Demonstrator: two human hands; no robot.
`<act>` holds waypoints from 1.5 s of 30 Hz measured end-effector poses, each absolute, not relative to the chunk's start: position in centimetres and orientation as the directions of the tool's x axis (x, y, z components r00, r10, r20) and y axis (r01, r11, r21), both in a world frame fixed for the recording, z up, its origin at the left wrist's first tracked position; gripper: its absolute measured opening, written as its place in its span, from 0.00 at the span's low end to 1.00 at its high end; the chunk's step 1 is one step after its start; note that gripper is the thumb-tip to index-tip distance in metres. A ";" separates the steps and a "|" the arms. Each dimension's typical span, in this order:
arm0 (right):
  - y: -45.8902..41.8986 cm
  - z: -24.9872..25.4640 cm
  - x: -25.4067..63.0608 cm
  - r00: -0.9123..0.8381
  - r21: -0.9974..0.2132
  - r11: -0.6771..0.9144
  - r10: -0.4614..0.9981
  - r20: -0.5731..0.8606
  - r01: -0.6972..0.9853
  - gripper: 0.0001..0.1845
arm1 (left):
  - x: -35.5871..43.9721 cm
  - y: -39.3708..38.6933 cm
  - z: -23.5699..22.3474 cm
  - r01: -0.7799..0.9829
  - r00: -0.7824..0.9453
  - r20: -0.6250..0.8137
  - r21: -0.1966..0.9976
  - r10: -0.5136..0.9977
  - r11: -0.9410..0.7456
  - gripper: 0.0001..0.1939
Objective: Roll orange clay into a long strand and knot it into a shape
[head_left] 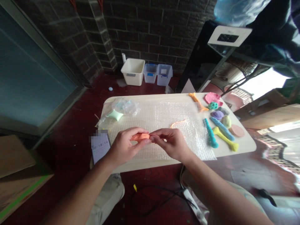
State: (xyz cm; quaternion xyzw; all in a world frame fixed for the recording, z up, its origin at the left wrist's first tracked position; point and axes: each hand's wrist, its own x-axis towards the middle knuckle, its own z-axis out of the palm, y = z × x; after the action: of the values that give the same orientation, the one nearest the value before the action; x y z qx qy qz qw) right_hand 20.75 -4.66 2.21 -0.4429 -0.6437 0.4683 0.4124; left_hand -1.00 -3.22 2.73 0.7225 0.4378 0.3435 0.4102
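Note:
Between my two hands is a piece of orange modelling clay (141,137), held above the bubble wrap (161,112) on the table. My left hand (127,142) has its thumb and fingers closed round the longer part of it. The fingertips of my right hand (170,142) pinch its right end, and those fingers hide that end. Beyond my right hand a thin orange clay strand (178,122) lies curved on the wrap. A pale green star-like piece (115,115) rests at the left by a crumpled clear plastic bag (127,106).
Several shaped clay pieces lie at the table's right, among them a yellow bone-like one (225,139), a teal one (211,133) and an orange one (198,102). A phone (100,147) showing a timer stands at the left edge. Storage bins (132,72) stand on the floor behind.

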 end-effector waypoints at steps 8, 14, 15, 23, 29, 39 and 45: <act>-3.5 2.5 20.5 -0.298 -0.976 0.154 0.949 0.103 0.155 0.15 | -1.0 -2.1 2.9 0.210 0.414 0.027 0.970 0.910 -0.124 0.14; -2.5 2.1 20.8 -0.269 -0.981 0.113 0.961 0.067 0.157 0.14 | -0.5 -1.4 2.9 0.278 0.366 0.070 0.943 0.928 -0.181 0.13; -2.4 2.3 20.8 -0.267 -0.975 0.136 0.960 0.085 0.179 0.13 | -0.6 -1.2 2.8 0.277 0.371 0.075 0.942 0.925 -0.188 0.14; -1.6 3.0 21.2 -0.304 -0.930 0.231 0.942 0.141 0.285 0.12 | -0.5 -0.2 2.5 0.215 0.438 0.034 0.966 0.898 -0.141 0.14; -1.1 2.3 21.0 -0.269 -0.984 0.093 0.962 0.050 0.150 0.13 | -0.2 -0.1 2.6 0.355 0.335 0.163 0.890 0.928 -0.285 0.10; -0.3 1.9 21.0 -0.290 -0.940 0.166 0.954 0.076 0.299 0.13 | -0.5 0.7 2.1 0.338 0.383 0.100 0.910 0.918 -0.240 0.09; 0.0 1.6 21.1 -0.306 -0.956 0.077 0.952 -0.014 0.283 0.16 | -0.3 1.0 1.7 0.433 0.367 0.242 0.810 0.898 -0.396 0.06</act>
State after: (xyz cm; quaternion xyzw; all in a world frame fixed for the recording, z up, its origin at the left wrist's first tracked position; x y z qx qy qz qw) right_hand 21.07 0.04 1.60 -0.4769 -0.6473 0.4838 0.3459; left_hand -0.29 0.96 1.69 0.7578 0.4393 0.3515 0.3306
